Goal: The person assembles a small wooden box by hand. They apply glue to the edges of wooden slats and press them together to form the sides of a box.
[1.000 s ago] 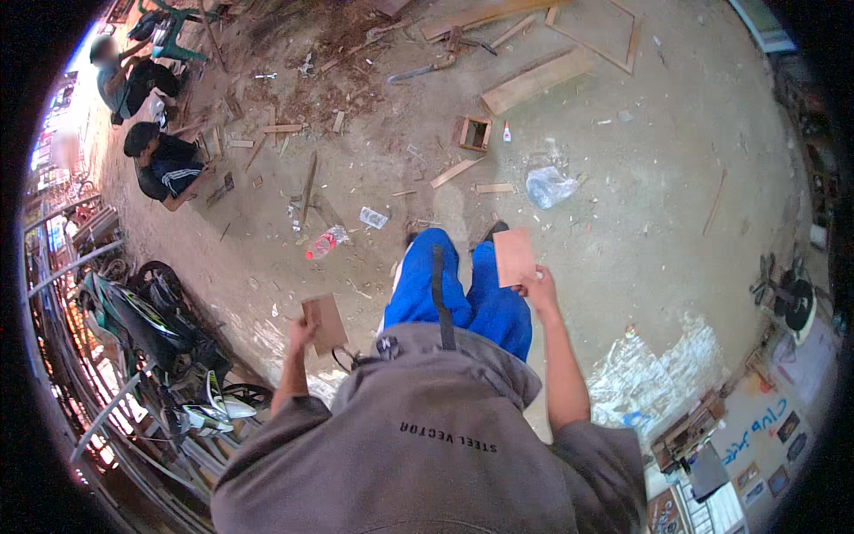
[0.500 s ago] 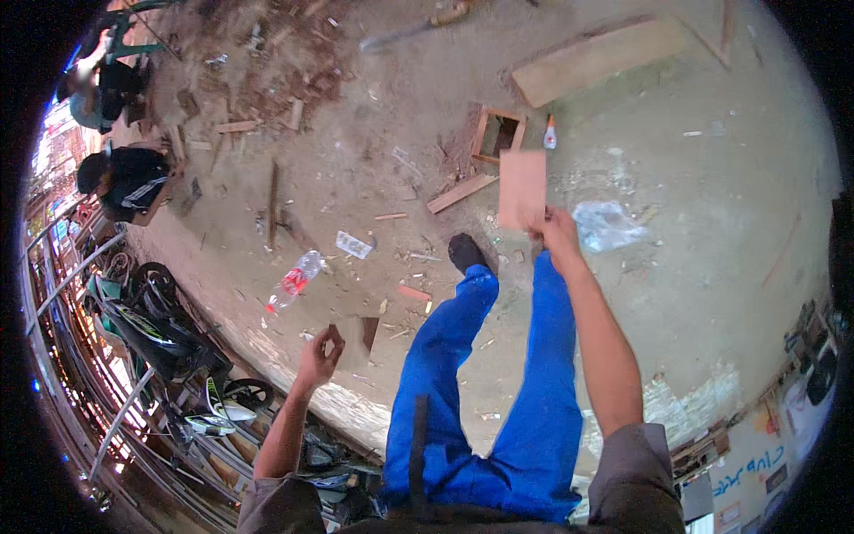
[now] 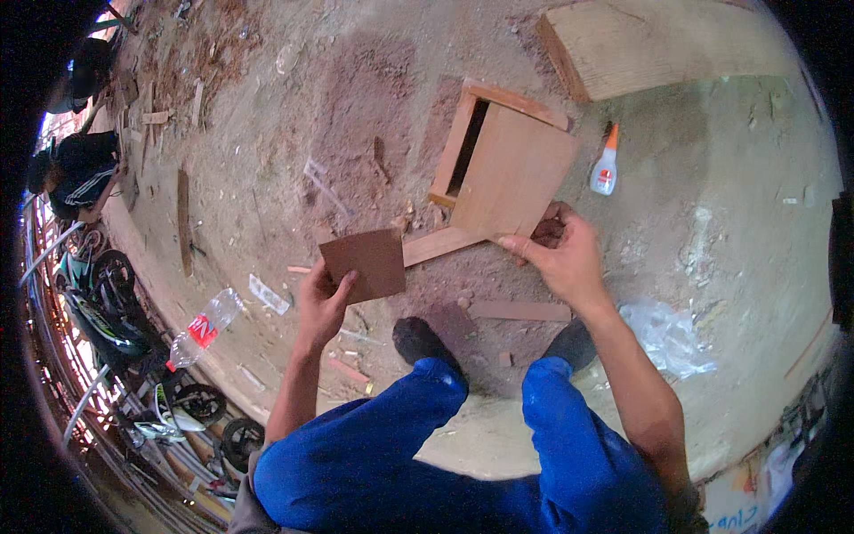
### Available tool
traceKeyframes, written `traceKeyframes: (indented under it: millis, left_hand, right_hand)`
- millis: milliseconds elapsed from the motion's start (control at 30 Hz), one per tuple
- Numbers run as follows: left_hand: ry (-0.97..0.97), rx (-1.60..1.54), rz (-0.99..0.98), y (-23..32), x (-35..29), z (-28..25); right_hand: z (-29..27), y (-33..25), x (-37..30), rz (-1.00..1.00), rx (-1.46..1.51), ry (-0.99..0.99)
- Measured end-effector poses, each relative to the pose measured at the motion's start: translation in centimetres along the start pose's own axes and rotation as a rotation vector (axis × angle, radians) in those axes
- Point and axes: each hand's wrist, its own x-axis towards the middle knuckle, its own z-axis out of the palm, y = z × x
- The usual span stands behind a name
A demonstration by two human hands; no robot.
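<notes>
Down at our feet, we hold two thin wooden panels over the dirt floor [image 3: 729,267]. Our left hand [image 3: 320,303] grasps the small brown panel [image 3: 365,262] by its lower corner, thumb on top and fingers beneath, keeping it tilted up and clear of the ground, just beside the wooden frame. Our right hand [image 3: 565,258] pinches the lower edge of the larger pale panel [image 3: 516,173], which lies slanted over the open wooden box frame [image 3: 463,142] so that it covers most of the opening; the grip at the edge seems to let us steady or shift it against the frame. A glue bottle [image 3: 605,165] with an orange tip lies near the frame's right side, within easy reach. A wide board [image 3: 658,44] rests beyond it. A loose wooden strip [image 3: 520,310] lies between the frame and our dark shoes [image 3: 422,343]. A plastic bottle [image 3: 205,325] lies well apart on the left.
</notes>
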Motion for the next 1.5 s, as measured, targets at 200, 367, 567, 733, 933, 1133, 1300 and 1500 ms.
traceKeyframes:
  millis: [200,367,567,733,933,1133,1300,1500]
  left_hand:
    - [-0.038,-0.125,0.026,-3.1,3.2,5.4]
    - [-0.156,0.095,0.111,-0.8,2.6,7.6]
    - [-0.117,0.021,0.275,-1.4,3.4,7.2]
    - [-0.147,-0.163,0.234,0.6,2.7,4.9]
    - [-0.241,-0.275,0.162,3.2,0.8,2.5]
    - [-0.273,-0.243,0.198,4.3,-0.5,4.8]
    - [-0.162,-0.360,0.092,3.9,-0.1,3.1]
    - [0.005,-0.430,0.146,3.9,0.7,3.1]
  right_hand:
    - [-0.5,-2.5,0.9,0.030,-0.076,-0.080]
    - [0.8,-3.9,0.7,0.097,-0.222,-0.046]
    - [0.4,-2.7,1.2,0.101,-0.287,-0.081]
    - [1.6,-4.2,-0.1,0.077,-0.307,-0.026]
    - [2.4,-4.4,-4.4,-0.049,-0.793,0.048]
    - [4.6,-4.1,-5.9,-0.273,-0.495,-0.219]
    - [3.4,-8.3,-3.2,-0.210,-0.307,-0.179]
    - [1.8,-9.7,2.5,-0.298,-0.196,-0.150]
